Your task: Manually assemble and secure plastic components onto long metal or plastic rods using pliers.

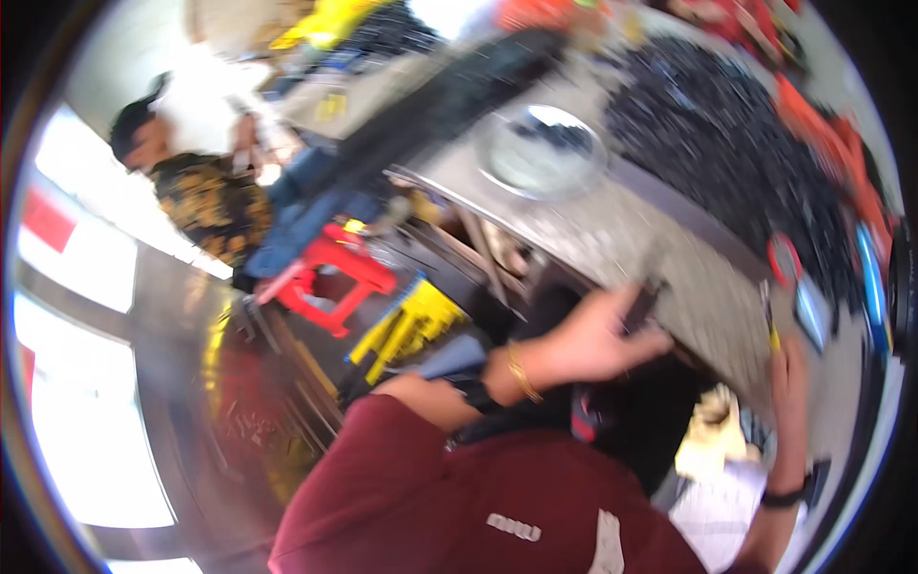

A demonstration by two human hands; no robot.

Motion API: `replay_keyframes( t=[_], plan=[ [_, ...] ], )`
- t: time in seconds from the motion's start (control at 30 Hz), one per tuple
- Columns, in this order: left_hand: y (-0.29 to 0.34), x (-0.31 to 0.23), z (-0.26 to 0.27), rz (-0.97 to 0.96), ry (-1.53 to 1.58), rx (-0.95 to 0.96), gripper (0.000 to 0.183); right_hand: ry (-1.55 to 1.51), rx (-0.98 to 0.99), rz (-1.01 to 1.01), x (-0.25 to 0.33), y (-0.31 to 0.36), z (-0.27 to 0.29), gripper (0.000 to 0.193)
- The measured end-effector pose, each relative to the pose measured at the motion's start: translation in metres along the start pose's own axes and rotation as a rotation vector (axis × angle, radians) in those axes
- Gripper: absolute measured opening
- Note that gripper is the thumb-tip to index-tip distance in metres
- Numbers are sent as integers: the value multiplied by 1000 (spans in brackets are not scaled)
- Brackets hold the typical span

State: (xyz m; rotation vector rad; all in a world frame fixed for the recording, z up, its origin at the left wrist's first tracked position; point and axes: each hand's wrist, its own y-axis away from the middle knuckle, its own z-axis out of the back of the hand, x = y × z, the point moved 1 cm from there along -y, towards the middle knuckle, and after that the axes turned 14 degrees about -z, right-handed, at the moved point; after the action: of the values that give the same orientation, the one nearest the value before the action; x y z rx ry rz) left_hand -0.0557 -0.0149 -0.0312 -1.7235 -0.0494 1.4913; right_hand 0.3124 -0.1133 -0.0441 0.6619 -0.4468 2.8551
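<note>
Head view, looking down: where's that small dark piece (pixel 644 304)?

In the left hand (pixel 598 337), by the near edge of the grey surface (pixel 712 304), fingers partly curled round it.

And the right hand (pixel 790 383)?

Its fingertips are at a slim yellow-ended tool (pixel 775 338); too blurred for me to tell whether it's gripped.

Which step, then?

Handling a single piece, I'd judge. The next move seems to call for a steady left hold and a sure grip on that tool.

And farther out?

A round dish (pixel 535 175), then a heap of dark pieces (pixel 712 143).
</note>
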Motion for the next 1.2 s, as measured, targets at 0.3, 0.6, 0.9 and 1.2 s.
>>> replay_keyframes(
  t=[0.3,0.6,0.9,1.2],
  plan=[
    [41,-8,-13,179,170,151,22,44,131,212,160,72,0,31],
    [54,-15,-23,163,221,175,23,424,-75,450,175,69,5,19],
    [47,-15,-27,274,238,186,28,496,-147,535,169,60,7,20],
    [58,-9,-22,87,-50,139,20,360,-40,532,165,63,-8,13]
  ],
)
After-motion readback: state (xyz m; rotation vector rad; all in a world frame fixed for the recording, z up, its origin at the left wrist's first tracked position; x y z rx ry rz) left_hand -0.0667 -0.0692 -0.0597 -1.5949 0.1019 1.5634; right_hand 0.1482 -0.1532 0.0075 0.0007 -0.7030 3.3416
